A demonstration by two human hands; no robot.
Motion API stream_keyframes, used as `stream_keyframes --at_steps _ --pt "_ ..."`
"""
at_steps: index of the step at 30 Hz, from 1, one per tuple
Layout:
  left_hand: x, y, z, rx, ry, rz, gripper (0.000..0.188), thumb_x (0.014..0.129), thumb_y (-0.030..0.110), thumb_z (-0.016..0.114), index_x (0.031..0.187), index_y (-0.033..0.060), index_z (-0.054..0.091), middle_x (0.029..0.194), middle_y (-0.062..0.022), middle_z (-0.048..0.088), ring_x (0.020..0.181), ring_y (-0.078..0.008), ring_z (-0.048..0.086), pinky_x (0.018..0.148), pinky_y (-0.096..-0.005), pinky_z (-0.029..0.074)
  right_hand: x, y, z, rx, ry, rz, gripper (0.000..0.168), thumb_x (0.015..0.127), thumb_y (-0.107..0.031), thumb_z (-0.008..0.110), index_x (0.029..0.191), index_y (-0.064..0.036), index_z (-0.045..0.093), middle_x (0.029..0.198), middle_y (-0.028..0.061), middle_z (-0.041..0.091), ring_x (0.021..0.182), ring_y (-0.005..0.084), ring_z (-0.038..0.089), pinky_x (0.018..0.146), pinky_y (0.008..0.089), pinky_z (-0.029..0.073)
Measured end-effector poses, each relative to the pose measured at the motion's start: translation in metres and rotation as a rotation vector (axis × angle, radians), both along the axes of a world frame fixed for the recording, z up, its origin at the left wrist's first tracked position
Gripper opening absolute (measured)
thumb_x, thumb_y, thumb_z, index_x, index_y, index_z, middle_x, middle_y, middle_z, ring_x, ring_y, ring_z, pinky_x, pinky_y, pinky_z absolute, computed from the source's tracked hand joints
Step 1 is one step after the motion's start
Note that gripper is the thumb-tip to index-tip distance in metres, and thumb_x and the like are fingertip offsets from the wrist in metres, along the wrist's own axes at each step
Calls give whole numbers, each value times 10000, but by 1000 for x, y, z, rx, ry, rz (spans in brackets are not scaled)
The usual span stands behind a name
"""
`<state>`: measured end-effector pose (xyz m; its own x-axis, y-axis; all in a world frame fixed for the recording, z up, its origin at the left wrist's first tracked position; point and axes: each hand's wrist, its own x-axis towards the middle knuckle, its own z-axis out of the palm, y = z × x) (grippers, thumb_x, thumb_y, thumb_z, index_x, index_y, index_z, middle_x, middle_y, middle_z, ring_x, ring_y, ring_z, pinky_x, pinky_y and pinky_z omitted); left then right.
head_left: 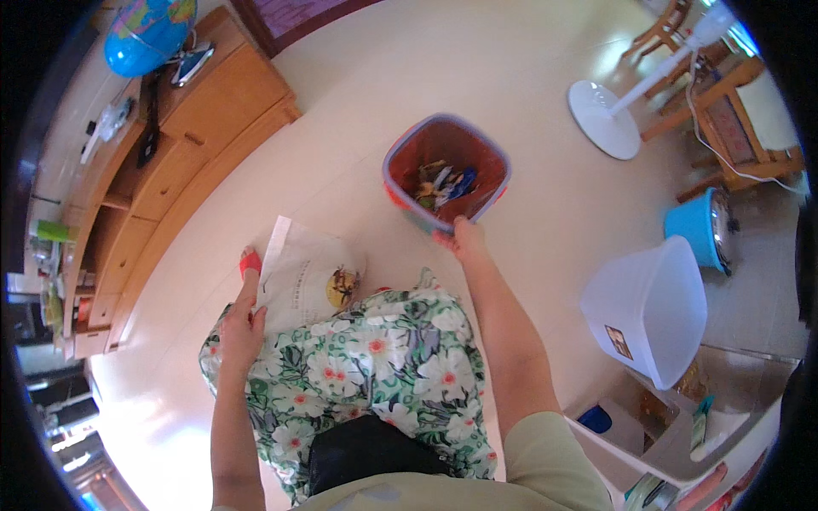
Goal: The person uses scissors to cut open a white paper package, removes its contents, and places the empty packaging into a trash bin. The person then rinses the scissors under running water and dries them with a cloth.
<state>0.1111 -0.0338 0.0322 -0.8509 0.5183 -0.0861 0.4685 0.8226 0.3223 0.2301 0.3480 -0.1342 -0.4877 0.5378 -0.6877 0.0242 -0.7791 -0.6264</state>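
My right hand (468,240) grips the near rim of a trash bin (445,117), which has a red liner and holds mixed waste. The bin is tilted so that its inside faces me. A white bag with printing (291,278) is beside my left hand (241,326), above the floral fabric over my lap. The left fingers are apart near the bag's left edge; whether they touch it I cannot tell. A red sandal (250,260) shows on a foot just left of the bag.
A wooden cabinet (223,89) with a globe (148,38) runs along the left. At right are a white stand base (604,120), wooden chairs, a blue bucket (689,228), a translucent white bin (617,297) and a large container (645,457) holding several items.
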Motion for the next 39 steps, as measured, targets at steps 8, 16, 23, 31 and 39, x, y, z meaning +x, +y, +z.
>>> stream_keyframes --at_steps 8,16,23,31,39 --pt "1 19 0 -78 70 -73 323 805 127 528 1115 41 504 846 -192 540 796 -349 527 686 -413 424 -73 38 5 43 184 -175 422 844 -307 523 1110 -16 371 986 172 485 769 285 580 639 403 526" --pt "-14 8 -15 54 37 -148 121 814 88 508 754 -17 507 682 -188 508 651 -367 514 577 -389 403 185 68 -19 142 116 -932 695 774 -558 501 1300 -183 243 1259 119 347 944 305 487 697 433 482" --pt "-5 43 -28 133 -20 -560 120 780 44 539 710 -22 467 596 -178 458 529 -301 456 505 -338 369 391 102 17 81 -130 -1298 447 783 -228 542 1153 -59 356 1107 160 443 910 342 505 656 434 526" --pt "4 37 -7 -21 -20 -611 204 753 96 580 635 0 443 600 -183 458 585 -375 480 522 -423 372 415 17 6 71 -249 -860 454 739 -30 461 1173 -40 330 1036 183 486 862 316 561 604 428 541" --pt "13 46 -12 -44 33 -705 228 753 113 583 613 0 444 596 -182 460 591 -371 468 533 -424 361 468 -16 37 194 -474 -435 523 726 -71 476 1226 -88 326 1051 132 513 873 276 571 557 416 530"
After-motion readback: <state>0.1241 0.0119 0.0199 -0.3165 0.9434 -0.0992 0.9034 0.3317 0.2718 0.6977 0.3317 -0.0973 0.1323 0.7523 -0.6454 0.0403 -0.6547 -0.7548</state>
